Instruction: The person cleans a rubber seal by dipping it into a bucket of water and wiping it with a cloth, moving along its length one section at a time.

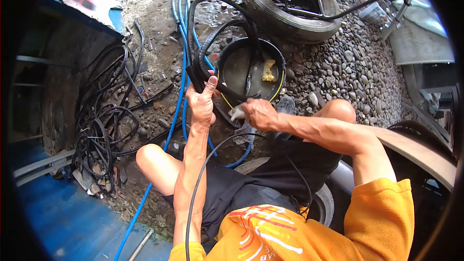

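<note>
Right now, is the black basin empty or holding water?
Holding water: the black basin shows a murky, reflective surface with a yellow sponge in it. Depth: cannot tell.

Basin (283, 75): black, 1 thin yellow line round the inner rim; water in it murky grey-brown.
Sponge (268, 70) in basin: yellow.
Inner tube (212, 75) across basin's left edge: matt black.
Rag (237, 112) just below basin: off-white.
Hoses (181, 92) left of basin: blue.
Tyre (290, 19) above basin: black, dusted grey.
Gravel (348, 67) right of basin: mottled grey.
Shirt (382, 217) well below basin: orange, white-and-red print.
Shorts (232, 188) below basin: black.
</note>
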The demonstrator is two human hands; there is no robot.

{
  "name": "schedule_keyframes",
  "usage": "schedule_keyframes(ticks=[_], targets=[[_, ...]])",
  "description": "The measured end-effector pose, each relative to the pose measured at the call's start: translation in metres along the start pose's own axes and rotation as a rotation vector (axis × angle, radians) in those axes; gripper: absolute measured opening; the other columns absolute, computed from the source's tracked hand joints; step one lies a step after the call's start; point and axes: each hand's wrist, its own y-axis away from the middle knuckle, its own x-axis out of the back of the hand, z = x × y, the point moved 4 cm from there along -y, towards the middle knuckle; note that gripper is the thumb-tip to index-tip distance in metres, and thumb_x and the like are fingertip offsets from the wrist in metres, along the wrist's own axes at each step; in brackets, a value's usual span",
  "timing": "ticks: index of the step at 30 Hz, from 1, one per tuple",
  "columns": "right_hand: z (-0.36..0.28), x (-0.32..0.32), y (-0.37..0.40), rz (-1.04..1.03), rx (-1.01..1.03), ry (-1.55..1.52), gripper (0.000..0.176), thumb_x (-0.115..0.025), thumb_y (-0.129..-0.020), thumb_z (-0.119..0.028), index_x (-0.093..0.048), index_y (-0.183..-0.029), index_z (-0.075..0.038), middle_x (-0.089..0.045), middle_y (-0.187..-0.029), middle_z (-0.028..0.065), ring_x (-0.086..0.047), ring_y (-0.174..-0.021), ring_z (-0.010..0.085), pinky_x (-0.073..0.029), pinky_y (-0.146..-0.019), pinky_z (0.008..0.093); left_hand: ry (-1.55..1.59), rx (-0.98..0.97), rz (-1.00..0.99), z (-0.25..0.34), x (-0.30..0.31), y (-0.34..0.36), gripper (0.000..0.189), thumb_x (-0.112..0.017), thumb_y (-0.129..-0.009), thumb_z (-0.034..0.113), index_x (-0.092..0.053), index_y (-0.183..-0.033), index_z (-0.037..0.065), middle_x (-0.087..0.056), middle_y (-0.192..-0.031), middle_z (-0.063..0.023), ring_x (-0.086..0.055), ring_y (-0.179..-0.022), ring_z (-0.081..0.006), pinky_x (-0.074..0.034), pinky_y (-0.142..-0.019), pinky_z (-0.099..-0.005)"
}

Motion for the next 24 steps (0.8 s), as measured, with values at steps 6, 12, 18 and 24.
schedule_keyframes(ticks=[6,12,18,24], targets=[[-0.021,0.013,0.002,-0.039,0.146,0.059,0.021,-0.061,-0.080,-0.010,-0.066,-0.100,-0.006,-0.064,-0.091,0.0193,-0.067,-0.083,0.0400,-0.054,-0.069,0.0501,0.057,0.007,0.029,0.002,-0.003,0.009,0.022,-0.078,-0.087,0.013,-0.067,-0.104,0.004,-0.067,-0.082,-0.0017,-0.066,-0.071,-0.0128,-0.051,-0.061,-0.0227],[-0.007,0.000,-0.011,-0.082,-0.047,0.416,0.021,-0.059,-0.083,-0.013,-0.068,-0.101,-0.005,-0.069,-0.087,0.0195,-0.069,-0.077,0.0386,-0.057,-0.066,0.0461,0.000,-0.057,-0.048,-0.005,-0.013,0.019,0.024,-0.080,-0.084,0.009,-0.068,-0.104,0.004,-0.068,-0.087,-0.0012,-0.064,-0.076,-0.0106,-0.052,-0.070,-0.0250],[-0.020,0.021,-0.005,-0.248,-0.040,0.035,0.018,-0.060,-0.083,-0.020,-0.070,-0.078,-0.006,-0.069,-0.077,0.0208,-0.069,-0.078,0.0406,-0.055,-0.071,0.0478,-0.255,-0.220,-0.116,-0.010,-0.012,0.016,0.023,-0.075,-0.087,0.003,-0.064,-0.107,0.001,-0.069,-0.095,-0.0057,-0.071,-0.086,-0.0189,-0.058,-0.081,-0.0329],[-0.023,0.020,-0.003,-0.303,0.164,0.244,0.011,-0.063,-0.081,-0.015,-0.071,-0.084,-0.009,-0.071,-0.081,0.0155,-0.071,-0.078,0.0348,-0.055,-0.066,0.0457,-0.322,-0.170,-0.240,-0.007,-0.030,0.030,0.022,-0.074,-0.088,0.001,-0.063,-0.107,-0.001,-0.069,-0.095,-0.0075,-0.071,-0.088,-0.0191,-0.058,-0.082,-0.0324]])
